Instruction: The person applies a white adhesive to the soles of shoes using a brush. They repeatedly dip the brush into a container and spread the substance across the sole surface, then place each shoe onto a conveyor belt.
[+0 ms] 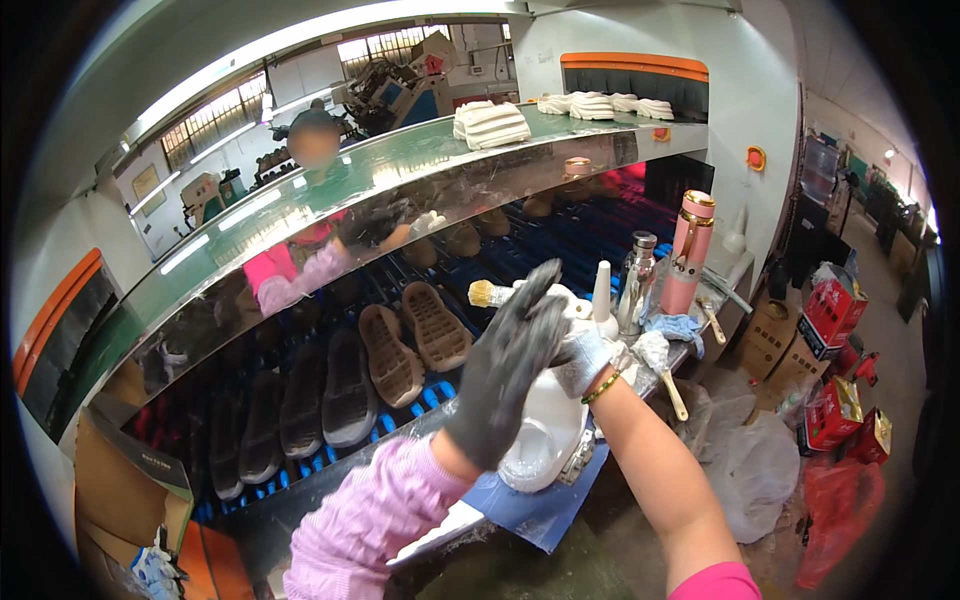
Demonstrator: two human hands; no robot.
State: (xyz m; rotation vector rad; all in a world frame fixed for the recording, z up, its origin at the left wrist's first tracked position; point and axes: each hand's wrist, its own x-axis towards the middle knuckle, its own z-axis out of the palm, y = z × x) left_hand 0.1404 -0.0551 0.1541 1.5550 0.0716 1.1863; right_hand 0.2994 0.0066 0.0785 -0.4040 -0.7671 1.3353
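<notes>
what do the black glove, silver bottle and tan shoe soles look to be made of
Black glove: probably thin fabric, perhaps coated; matte and close-fitting, though motion blur hides the texture.
Silver bottle: likely polished steel, given its bright, mirror-like highlights.
Tan shoe soles: likely moulded rubber or foam; dull, with regular recessed cells.

Fisheye: heavy warp, black vignette at rim. Mod. bright indoors; light from overhead strip point(300, 34) + bkgd windows point(405, 43). Glare streaks on green surface point(400, 172). Machine opening point(590, 235) dim w/ red glow point(625, 180). L hand point(512, 365) motion-blurred.
</notes>
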